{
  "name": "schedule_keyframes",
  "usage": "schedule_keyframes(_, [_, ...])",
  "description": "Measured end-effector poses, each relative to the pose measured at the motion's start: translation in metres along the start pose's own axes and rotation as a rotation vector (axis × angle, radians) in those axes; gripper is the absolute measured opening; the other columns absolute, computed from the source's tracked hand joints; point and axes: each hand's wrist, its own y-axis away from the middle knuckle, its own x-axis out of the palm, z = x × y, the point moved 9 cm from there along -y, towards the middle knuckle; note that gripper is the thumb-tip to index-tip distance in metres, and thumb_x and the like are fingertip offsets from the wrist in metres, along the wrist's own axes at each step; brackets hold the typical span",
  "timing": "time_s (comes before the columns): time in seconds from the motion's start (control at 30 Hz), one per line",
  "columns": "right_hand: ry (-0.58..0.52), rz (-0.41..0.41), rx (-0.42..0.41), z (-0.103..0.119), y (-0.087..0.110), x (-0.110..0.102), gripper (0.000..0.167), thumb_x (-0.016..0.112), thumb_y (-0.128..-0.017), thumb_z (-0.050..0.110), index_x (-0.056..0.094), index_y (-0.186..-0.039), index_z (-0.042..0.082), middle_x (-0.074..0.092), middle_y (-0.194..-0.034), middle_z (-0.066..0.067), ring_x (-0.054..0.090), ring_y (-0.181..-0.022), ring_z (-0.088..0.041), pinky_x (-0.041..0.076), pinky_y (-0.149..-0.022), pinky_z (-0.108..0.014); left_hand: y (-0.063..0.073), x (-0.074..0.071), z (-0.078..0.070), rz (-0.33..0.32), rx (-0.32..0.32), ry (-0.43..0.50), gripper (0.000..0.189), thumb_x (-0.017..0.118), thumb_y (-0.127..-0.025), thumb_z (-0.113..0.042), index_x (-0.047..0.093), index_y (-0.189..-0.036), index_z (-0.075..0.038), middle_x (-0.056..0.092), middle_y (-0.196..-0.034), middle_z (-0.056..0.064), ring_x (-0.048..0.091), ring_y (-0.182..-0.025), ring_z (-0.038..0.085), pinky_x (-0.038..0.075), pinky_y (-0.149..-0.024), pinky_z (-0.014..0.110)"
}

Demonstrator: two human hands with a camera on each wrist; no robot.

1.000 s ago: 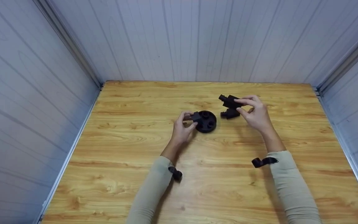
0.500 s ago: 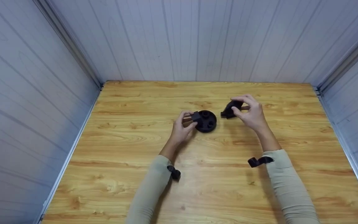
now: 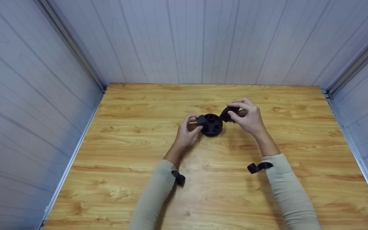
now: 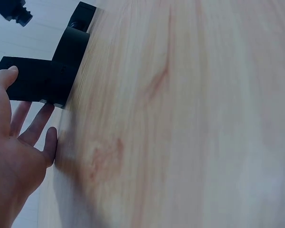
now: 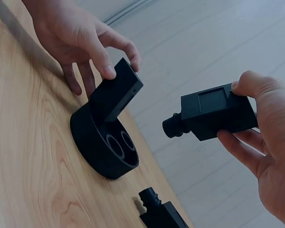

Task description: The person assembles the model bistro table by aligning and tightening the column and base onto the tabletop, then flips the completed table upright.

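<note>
My left hand (image 3: 187,131) pinches an upright black rectangular block (image 5: 116,88) between thumb and fingers. This block stands in a round, black, cup-like base (image 5: 92,142) on the table, its lower end hidden inside. Two ring-shaped sockets show in the base. My right hand (image 3: 250,118) grips a black box-shaped piece (image 5: 216,111) with a ribbed round neck. That piece is raised just right of the base, apart from it, neck towards the base. A similar necked black piece (image 5: 164,216) lies on the table below, mostly covered by my right hand in the head view.
The wood-grain table (image 3: 203,191) reaches the pale panelled back wall (image 3: 187,41). Side walls stand at left (image 3: 27,111) and right (image 3: 366,95). Small black devices (image 3: 179,178) are strapped over both sleeves near the wrists.
My right hand has moved left towards the round base with its black necked piece, which has turned in the hand. The left hand and the base have stayed nearly still.
</note>
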Motion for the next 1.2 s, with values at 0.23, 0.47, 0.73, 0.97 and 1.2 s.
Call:
schedule_keyframes(0.23, [-0.024, 0.023, -0.006, 0.003, -0.001, 0.013, 0.025, 0.082, -0.098, -0.003, 0.084, -0.123, -0.006, 0.072, -0.122, -0.028, 0.075, -0.097, 0.0, 0.065, -0.083, -0.014, -0.001, -0.002, 0.009, 0.004, 0.022, 0.018, 0.039, 0.076, -0.106, -0.001, 0.06, -0.141, 0.0, 0.07, -0.139, 0.027, 0.077, -0.13, 0.044, 0.066, -0.107, 0.037])
schedule_keyframes(0.47, [-0.017, 0.034, -0.016, -0.004, 0.003, 0.022, 0.025, 0.082, -0.098, -0.003, 0.084, -0.124, -0.005, 0.072, -0.121, -0.027, 0.071, -0.096, 0.001, 0.063, -0.082, -0.014, 0.003, 0.0, 0.006, 0.011, 0.008, 0.02, 0.04, 0.074, -0.106, 0.001, 0.059, -0.143, 0.003, 0.068, -0.14, 0.03, 0.075, -0.132, 0.046, 0.065, -0.109, 0.039])
schedule_keyframes(0.73, [0.011, 0.028, 0.036, -0.021, 0.009, 0.029, 0.026, 0.084, -0.099, 0.002, 0.085, -0.124, -0.001, 0.076, -0.122, -0.023, 0.069, -0.102, -0.001, 0.061, -0.083, -0.011, -0.001, -0.002, 0.018, 0.015, 0.082, 0.072, 0.038, 0.081, -0.105, -0.011, 0.063, -0.138, -0.007, 0.073, -0.134, 0.019, 0.079, -0.128, 0.036, 0.066, -0.107, 0.035])
schedule_keyframes(0.97, [0.05, 0.039, 0.07, -0.033, 0.012, 0.034, 0.028, 0.086, -0.098, 0.005, 0.084, -0.126, -0.001, 0.077, -0.121, -0.022, 0.069, -0.103, -0.006, 0.058, -0.083, -0.008, -0.002, -0.003, 0.006, 0.002, 0.024, 0.03, 0.038, 0.077, -0.105, -0.003, 0.061, -0.139, 0.0, 0.07, -0.138, 0.029, 0.076, -0.131, 0.044, 0.065, -0.11, 0.042])
schedule_keyframes(1.2, [0.095, 0.038, 0.119, -0.044, 0.014, 0.039, 0.03, 0.088, -0.097, 0.008, 0.084, -0.126, 0.0, 0.075, -0.12, -0.024, 0.066, -0.1, -0.009, 0.054, -0.083, -0.007, -0.009, -0.005, 0.029, 0.009, 0.098, 0.042, 0.036, 0.082, -0.105, -0.017, 0.066, -0.136, -0.014, 0.074, -0.133, 0.016, 0.08, -0.125, 0.031, 0.067, -0.104, 0.036])
